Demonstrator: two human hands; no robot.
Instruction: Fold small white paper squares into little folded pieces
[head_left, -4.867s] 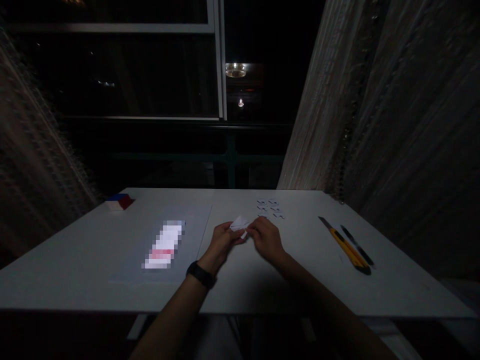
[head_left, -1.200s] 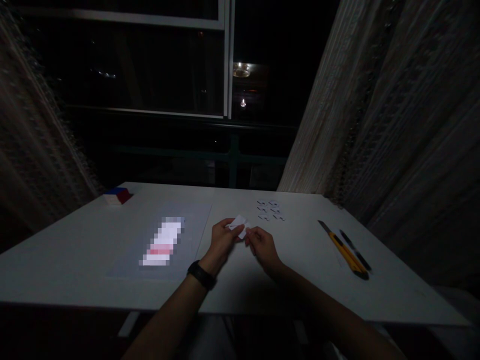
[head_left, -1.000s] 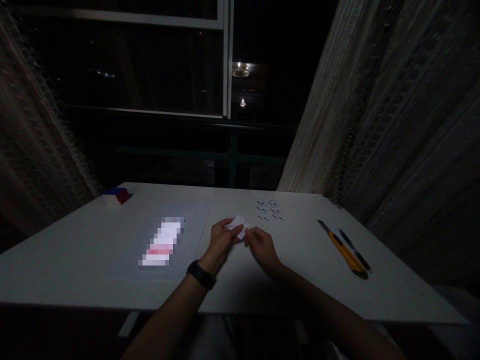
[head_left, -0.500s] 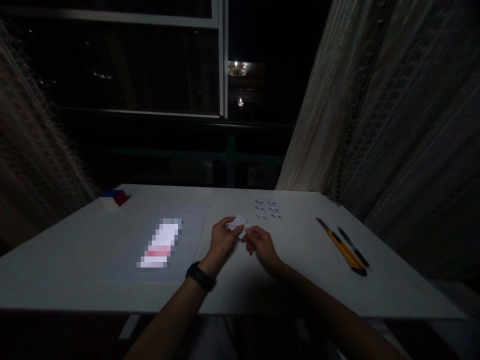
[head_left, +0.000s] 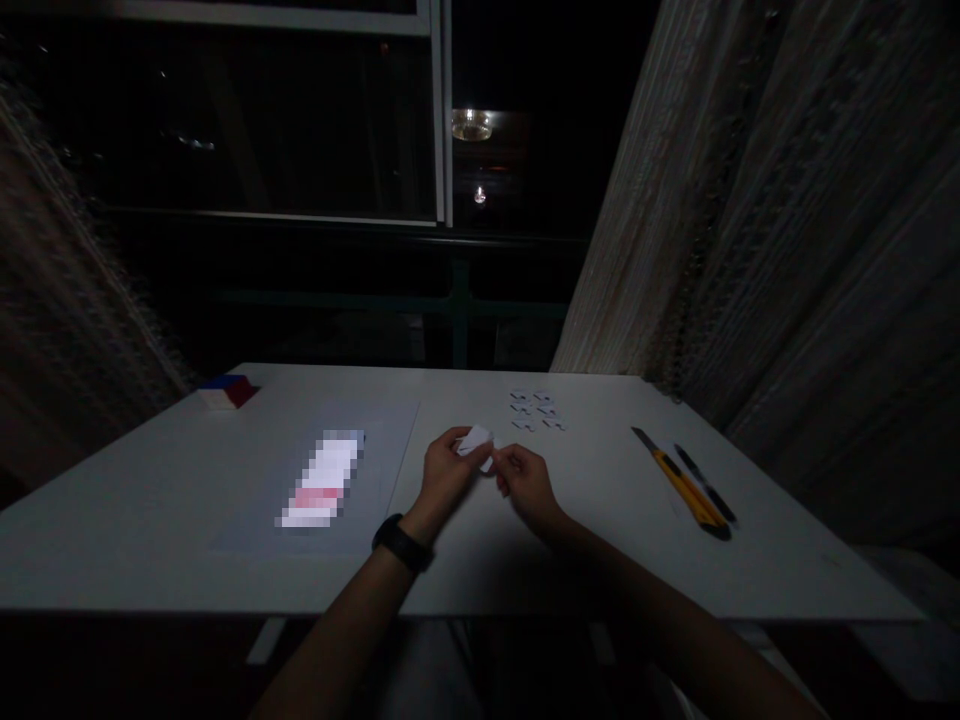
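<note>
A small piece of white paper (head_left: 475, 438) is pinched in my left hand (head_left: 448, 468), which wears a black watch on its wrist. My right hand (head_left: 529, 484) has its fingers closed at the right edge of the same paper. Whether the paper is folded or in layers is too dark to tell. Just beyond the hands, several small white paper pieces with dark marks (head_left: 533, 411) lie in neat rows on the white table (head_left: 592, 560).
On the right lie a yellow utility knife (head_left: 686, 490), its blade out, and a dark pen (head_left: 703, 482). To the left, a lit blurred-out screen (head_left: 322, 475) rests on a pale sheet (head_left: 382, 480). A blue, red and white cube (head_left: 226, 392) stands at the far left corner.
The view has shifted slightly. My right hand has moved a little along the paper's edge, and the paper has turned slightly in my fingers.
</note>
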